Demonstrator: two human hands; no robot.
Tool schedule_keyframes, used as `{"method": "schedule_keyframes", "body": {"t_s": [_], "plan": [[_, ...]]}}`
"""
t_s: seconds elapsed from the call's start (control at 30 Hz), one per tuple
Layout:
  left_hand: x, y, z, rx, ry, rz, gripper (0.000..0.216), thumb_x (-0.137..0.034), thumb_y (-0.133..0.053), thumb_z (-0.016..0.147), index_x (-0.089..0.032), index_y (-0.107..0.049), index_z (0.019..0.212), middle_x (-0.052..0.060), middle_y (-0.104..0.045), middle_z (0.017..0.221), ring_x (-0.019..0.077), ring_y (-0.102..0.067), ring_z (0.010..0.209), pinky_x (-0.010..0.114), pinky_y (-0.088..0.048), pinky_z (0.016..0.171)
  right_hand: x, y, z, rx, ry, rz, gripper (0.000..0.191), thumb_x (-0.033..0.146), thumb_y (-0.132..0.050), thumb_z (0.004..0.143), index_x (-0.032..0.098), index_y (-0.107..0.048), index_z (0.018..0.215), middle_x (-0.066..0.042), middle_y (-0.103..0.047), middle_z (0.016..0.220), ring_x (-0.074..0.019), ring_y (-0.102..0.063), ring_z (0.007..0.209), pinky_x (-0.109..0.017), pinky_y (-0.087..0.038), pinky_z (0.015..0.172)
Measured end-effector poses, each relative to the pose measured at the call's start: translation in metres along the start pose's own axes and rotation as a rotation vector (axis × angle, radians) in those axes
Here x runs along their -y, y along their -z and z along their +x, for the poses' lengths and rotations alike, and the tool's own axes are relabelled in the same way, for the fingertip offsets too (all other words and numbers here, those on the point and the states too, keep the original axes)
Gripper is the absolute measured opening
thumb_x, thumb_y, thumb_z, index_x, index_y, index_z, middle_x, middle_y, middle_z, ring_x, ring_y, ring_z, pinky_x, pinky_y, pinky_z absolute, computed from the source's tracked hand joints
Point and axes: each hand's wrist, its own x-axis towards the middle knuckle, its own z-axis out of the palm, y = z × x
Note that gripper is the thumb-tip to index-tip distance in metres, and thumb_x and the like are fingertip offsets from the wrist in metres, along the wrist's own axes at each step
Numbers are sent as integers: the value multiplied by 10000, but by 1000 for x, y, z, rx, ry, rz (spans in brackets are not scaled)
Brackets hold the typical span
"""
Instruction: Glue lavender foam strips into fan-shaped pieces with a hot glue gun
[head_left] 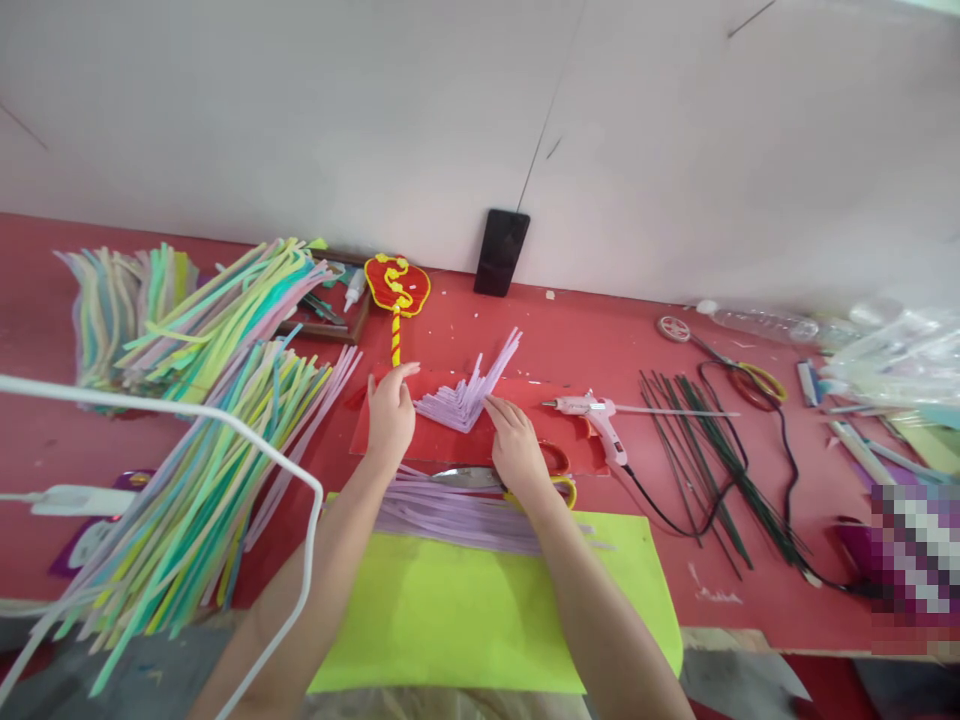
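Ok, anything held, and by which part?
Right hand at right edge of lilac, V-shaped fuzzy piece; grip can't be told. Left hand beside its left end, no visible grip.

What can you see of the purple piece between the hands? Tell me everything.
The purple piece is pale lilac, made of thin, fuzzy-looking strips, probably pipe cleaners, packed side by side in a V. Its point faces the person; the left side has uneven ends, while longer ends rise on the right, away from the person. It lies on the red sheet. The right hand has its fingertips at the right edge; the left hand is beside the left end, contact unclear.
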Motion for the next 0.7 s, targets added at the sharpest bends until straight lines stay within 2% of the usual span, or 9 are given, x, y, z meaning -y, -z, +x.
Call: {"method": "schedule_keyframes", "body": {"t_s": [0.17, 0.33, 0.47, 0.57, 0.7], "plan": [[-8, -2, -8, 21, -44, 26, 400, -71, -303, 845, -223, -563, 1107, 44, -681, 1140, 179, -591, 1127, 507, -175, 1159, 1, -5, 4, 13, 60, 76, 688, -7, -302, 737, 141, -380, 1404, -97, -509, 1373, -178, -380, 1335, -443, -299, 1131], [-10, -7, -13, 81, -122, 155, 338, -107, -375, 865, -227, -565, 1118, 58, -658, 1173, 203, -573, 1146, 508, -191, 1155, 1, -4, 4, 51, 91, 117, 677, -21, -277, 732, 114, -401, 1384, -100, -503, 1382, -154, -331, 1371, -431, -245, 1163], [-12, -15, -19, 204, -235, 243, 339, -174, -444, 876, -215, -520, 1204, 84, -608, 1243, 215, -507, 1233, 508, -183, 1159, -3, -3, 3, -1, 34, 165, 661, -20, -274, 726, 115, -438, 1352, -108, -503, 1380, -158, -355, 1358, -425, -280, 1149], [-13, -22, -24, 269, -244, 301, 383, -192, -456, 877, -208, -476, 1260, 103, -561, 1305, 239, -447, 1292, 551, -153, 1156, -5, -1, 1, -51, -51, 190, 597, -2, -279, 747, 108, -489, 1295, -120, -546, 1330, -168, -440, 1300, -408, -331, 1123], [-10, -27, -24, 224, -200, 364, 306, -188, -446, 875, -186, -524, 1171, 136, -532, 1325, 280, -398, 1327, 598, -156, 1136, -7, 0, -1, -57, -75, 212, 534, -4, -281, 758, 123, -547, 1204, -99, -623, 1228, -164, -508, 1235, -385, -336, 1122]]}}
